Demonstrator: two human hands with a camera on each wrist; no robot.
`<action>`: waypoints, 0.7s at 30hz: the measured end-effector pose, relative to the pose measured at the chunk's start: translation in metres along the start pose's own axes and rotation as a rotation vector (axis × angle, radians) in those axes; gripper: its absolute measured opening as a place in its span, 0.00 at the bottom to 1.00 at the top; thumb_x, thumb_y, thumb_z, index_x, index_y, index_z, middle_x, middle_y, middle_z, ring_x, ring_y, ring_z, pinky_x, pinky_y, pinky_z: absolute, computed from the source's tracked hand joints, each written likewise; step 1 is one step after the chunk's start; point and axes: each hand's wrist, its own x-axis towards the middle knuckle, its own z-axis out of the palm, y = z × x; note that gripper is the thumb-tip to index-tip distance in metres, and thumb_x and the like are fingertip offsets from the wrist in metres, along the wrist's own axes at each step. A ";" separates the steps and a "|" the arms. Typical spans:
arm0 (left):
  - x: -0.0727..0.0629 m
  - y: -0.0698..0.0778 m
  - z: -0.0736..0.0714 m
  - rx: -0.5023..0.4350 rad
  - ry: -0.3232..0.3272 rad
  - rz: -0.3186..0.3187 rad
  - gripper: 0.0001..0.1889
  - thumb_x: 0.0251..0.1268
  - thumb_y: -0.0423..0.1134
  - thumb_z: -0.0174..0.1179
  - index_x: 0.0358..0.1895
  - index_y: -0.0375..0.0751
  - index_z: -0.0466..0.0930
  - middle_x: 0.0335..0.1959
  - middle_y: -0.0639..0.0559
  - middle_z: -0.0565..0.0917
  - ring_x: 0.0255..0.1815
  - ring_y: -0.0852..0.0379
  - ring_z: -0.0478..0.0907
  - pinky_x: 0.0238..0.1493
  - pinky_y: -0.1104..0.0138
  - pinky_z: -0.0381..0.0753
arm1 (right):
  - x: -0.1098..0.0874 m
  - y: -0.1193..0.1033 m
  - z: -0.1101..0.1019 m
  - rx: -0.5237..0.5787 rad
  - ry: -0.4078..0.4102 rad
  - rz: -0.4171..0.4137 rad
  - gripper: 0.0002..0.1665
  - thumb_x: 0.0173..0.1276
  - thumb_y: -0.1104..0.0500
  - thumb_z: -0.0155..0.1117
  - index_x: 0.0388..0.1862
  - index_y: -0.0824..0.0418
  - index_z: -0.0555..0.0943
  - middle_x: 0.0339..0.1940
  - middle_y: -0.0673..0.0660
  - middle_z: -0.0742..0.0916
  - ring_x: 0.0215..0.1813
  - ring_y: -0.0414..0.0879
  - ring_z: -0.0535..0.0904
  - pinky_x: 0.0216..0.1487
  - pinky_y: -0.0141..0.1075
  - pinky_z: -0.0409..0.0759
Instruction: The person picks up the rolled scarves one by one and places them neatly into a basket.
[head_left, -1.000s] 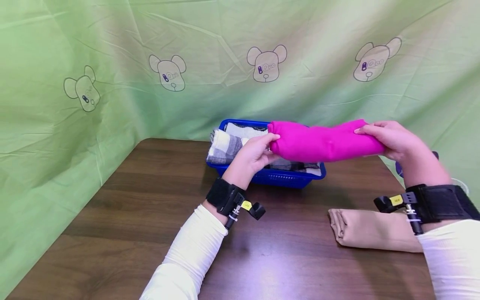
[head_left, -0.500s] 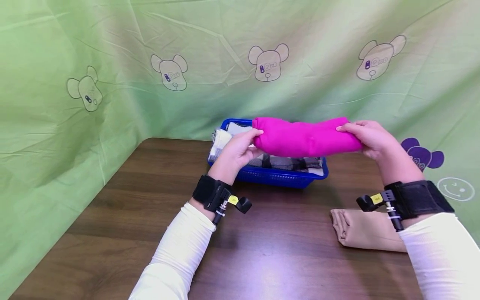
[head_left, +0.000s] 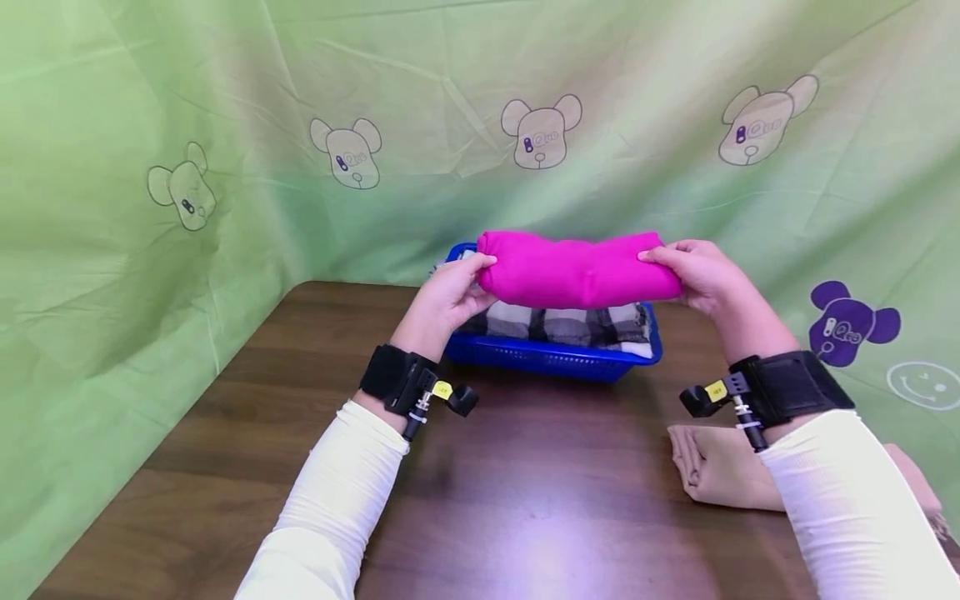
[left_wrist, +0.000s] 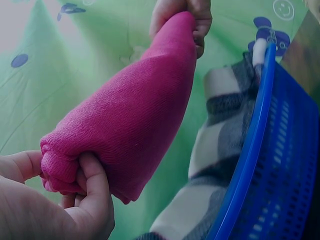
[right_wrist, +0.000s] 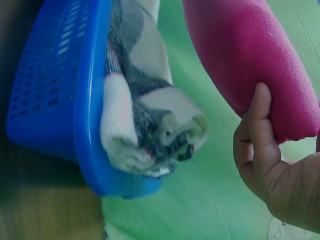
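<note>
A bright pink knit cloth, folded into a thick roll (head_left: 577, 271), is held level above the basket by both hands. My left hand (head_left: 446, 296) pinches its left end, thumb on the near side; in the left wrist view the fingers (left_wrist: 92, 175) curl at the rolled edge. At the other end my right hand (head_left: 701, 275) grips the roll, a fingertip (right_wrist: 262, 95) pressing into the knit. Beneath it stands a blue plastic basket (head_left: 540, 357) holding black-and-white checked cloth (head_left: 570, 325), partly hidden by the roll.
A folded beige cloth (head_left: 727, 467) lies on the brown wooden table (head_left: 480, 467) at the right, partly behind my right sleeve. Behind the table hangs a green curtain (head_left: 435, 200) printed with bear heads.
Both hands have carried the pink roll leftward, so it sits more centrally over the basket. More of the beige cloth's far end shows at the right.
</note>
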 end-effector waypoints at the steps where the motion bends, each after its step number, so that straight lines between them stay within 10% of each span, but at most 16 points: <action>1: 0.000 0.001 -0.002 0.000 0.002 -0.001 0.16 0.68 0.31 0.57 0.58 0.36 0.75 0.45 0.48 0.77 0.45 0.49 0.76 0.48 0.63 0.81 | 0.001 0.001 0.002 -0.006 -0.002 0.003 0.09 0.69 0.54 0.64 0.38 0.58 0.78 0.35 0.51 0.82 0.33 0.42 0.84 0.37 0.34 0.85; 7: 0.007 0.010 -0.010 0.001 0.041 0.013 0.15 0.66 0.29 0.57 0.55 0.34 0.76 0.45 0.47 0.74 0.45 0.50 0.75 0.42 0.65 0.82 | 0.011 0.001 0.014 -0.064 -0.004 0.005 0.23 0.70 0.50 0.62 0.53 0.65 0.70 0.47 0.57 0.78 0.35 0.40 0.83 0.43 0.33 0.84; 15: 0.022 0.022 -0.013 0.052 0.129 0.039 0.06 0.64 0.29 0.58 0.43 0.34 0.77 0.40 0.49 0.74 0.40 0.53 0.74 0.39 0.67 0.82 | 0.023 -0.008 0.025 -0.010 0.012 0.019 0.17 0.71 0.54 0.62 0.48 0.64 0.70 0.51 0.58 0.74 0.35 0.38 0.83 0.44 0.32 0.84; 21: 0.032 0.027 -0.009 0.092 0.169 0.063 0.08 0.65 0.29 0.57 0.45 0.32 0.75 0.39 0.49 0.74 0.40 0.53 0.75 0.48 0.64 0.81 | 0.035 -0.012 0.028 0.049 0.026 0.079 0.39 0.71 0.56 0.61 0.73 0.68 0.57 0.58 0.59 0.70 0.38 0.40 0.81 0.48 0.34 0.83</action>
